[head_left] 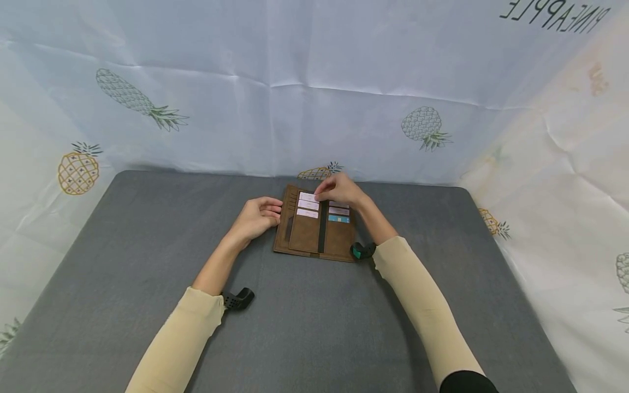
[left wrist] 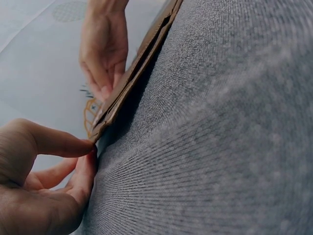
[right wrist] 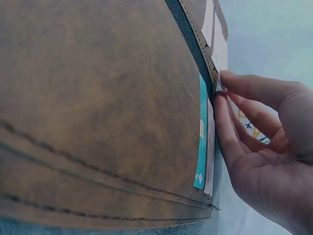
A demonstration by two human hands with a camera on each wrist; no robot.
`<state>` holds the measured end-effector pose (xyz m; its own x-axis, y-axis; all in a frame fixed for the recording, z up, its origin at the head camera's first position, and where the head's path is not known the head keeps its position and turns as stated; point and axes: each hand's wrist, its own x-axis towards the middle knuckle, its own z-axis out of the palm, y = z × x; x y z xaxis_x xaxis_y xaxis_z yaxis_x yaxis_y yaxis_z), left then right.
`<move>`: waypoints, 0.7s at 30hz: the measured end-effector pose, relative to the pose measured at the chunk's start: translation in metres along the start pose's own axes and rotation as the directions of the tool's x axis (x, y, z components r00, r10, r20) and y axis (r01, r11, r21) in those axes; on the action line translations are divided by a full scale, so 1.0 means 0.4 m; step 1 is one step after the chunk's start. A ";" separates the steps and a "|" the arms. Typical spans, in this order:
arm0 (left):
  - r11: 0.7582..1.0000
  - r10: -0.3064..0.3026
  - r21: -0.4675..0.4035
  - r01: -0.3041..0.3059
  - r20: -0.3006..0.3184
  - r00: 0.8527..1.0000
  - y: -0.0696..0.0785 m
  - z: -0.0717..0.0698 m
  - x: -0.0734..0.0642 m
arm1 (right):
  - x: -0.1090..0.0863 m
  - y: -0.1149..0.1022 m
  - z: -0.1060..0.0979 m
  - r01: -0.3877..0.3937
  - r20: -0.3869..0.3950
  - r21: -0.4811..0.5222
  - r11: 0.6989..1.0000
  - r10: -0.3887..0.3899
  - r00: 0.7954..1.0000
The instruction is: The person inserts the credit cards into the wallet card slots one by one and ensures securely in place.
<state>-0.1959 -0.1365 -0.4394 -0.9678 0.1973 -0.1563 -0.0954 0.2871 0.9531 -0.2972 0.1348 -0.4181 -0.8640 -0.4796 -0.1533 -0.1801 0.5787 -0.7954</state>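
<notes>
A brown leather card wallet (head_left: 306, 236) lies spread on the grey table, with a dark strip (head_left: 322, 229) down its middle. White cards (head_left: 307, 213) stick out of the slots on its left side. On the right side a blue card (head_left: 338, 219) sits below white ones. My left hand (head_left: 254, 219) pinches the wallet's left edge between thumb and fingers. At the top of the wallet, my right hand (head_left: 342, 190) pinches the corner of the uppermost white card (right wrist: 220, 87) in the left column, close to the strip.
The grey tabletop (head_left: 304, 333) extends around the wallet on every side. Behind it hangs a pale curtain (head_left: 304, 125) printed with pineapples, right at the table's back edge. Black wrist cameras (head_left: 238, 299) are worn on both wrists.
</notes>
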 end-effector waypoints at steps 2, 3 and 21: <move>1.000 0.001 0.001 -0.001 0.001 1.000 0.001 0.001 0.000 | -0.001 0.000 0.000 0.000 0.004 -0.001 1.000 0.000 1.000; 1.000 0.003 0.002 -0.003 0.001 1.000 0.001 0.002 0.000 | -0.001 0.000 -0.001 0.000 0.006 -0.003 1.000 0.000 1.000; 1.000 0.002 0.021 -0.002 0.007 1.000 0.002 0.000 -0.004 | -0.014 0.007 0.004 -0.014 -0.032 0.038 0.999 0.015 0.999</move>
<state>-0.1946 -0.1365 -0.4384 -0.9663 0.2047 -0.1563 -0.0884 0.3062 0.9478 -0.2923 0.1380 -0.4202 -0.8810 -0.4498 -0.1465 -0.1502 0.5597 -0.8150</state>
